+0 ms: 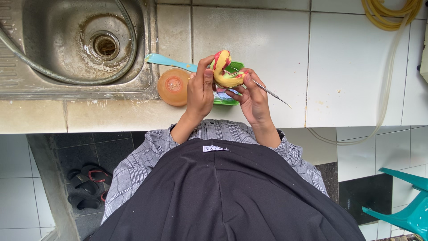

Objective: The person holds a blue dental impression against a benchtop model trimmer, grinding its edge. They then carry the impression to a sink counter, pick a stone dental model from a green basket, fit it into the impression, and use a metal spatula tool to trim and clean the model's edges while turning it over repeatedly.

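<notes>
Black apron cloth (pixel 232 196) fills the lower part of the view, closest to the lens, with grey checked sleeves (pixel 133 169) showing on either side of it. At far left, below the counter edge, dark sandals (pixel 87 187) lie on the floor tiles. Above them a steel sink (pixel 67 40) is set into the white tiled counter (pixel 347 67), its stained drain in the middle and a grey hose (pixel 26 58) curving around the basin.

Just right of the sink an orange round bowl (pixel 173 87) sits on the counter, and a light blue spatula (pixel 167 61) lies above it, its handle pointing toward the sink.

The left hand (pixel 199 91) is raised over the counter edge, its fingers curled and its thumb pressed against a yellow dental cast with pink and red wax (pixel 224 71), gripping it from the left side. The cast is held in the air between both hands, above a green tray (pixel 227 101) that rests on the counter and is mostly hidden behind them.

The right hand (pixel 254 100) supports the cast from below and from the right, while its thumb and forefinger pinch a thin metal instrument (pixel 272 94); the free end sticks out to the right over the tiles.

Further right, a coiled yellow hose (pixel 388 15) lies at the top corner, with a pale tube (pixel 388 85) trailing down the counter front. A teal plastic chair (pixel 408 209) stands at the bottom right.
</notes>
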A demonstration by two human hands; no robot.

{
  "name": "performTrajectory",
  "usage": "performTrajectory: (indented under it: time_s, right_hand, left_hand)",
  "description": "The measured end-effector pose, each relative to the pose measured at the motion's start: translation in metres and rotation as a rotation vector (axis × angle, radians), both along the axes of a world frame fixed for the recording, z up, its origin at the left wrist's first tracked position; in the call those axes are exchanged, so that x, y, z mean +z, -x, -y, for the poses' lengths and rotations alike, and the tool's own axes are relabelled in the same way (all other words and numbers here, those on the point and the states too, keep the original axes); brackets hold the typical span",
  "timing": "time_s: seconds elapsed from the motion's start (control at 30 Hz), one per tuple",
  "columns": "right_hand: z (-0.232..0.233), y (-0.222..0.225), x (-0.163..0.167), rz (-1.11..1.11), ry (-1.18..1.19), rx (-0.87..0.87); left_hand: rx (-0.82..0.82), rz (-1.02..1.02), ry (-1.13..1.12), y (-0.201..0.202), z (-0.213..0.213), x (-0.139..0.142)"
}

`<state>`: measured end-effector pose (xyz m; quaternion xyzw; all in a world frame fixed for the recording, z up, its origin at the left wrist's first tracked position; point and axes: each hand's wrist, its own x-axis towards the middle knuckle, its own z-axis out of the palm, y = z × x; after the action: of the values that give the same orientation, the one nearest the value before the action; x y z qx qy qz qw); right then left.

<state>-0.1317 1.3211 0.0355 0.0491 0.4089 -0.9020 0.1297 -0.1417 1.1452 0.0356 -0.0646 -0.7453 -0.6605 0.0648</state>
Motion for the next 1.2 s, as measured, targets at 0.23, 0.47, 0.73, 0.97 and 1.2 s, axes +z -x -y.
performTrajectory:
  time_s: [0.23,0.47,0.73,0.97,1.2]
  right_hand:
    - [-0.003,0.000,-0.011,-0.004,-0.127,0.095]
    - [-0.004,0.000,-0.024,0.013,-0.243,0.145]
    - [-0.009,-0.002,-0.032,-0.105,-0.310,0.188]
    - [-0.007,-0.001,-0.033,0.005,-0.192,0.217]
    - [0.000,-0.003,-0.032,-0.016,-0.205,0.181]
  left_hand:
    - [0.130,-0.125,0.255,-0.003,0.000,0.005]
    - [0.234,-0.172,0.408,-0.004,-0.001,0.012]
    - [0.262,-0.293,0.680,-0.005,-0.003,0.026]
    - [0.228,-0.301,0.503,0.001,-0.002,0.014]
    - [0.139,-0.196,0.326,0.007,0.002,0.006]
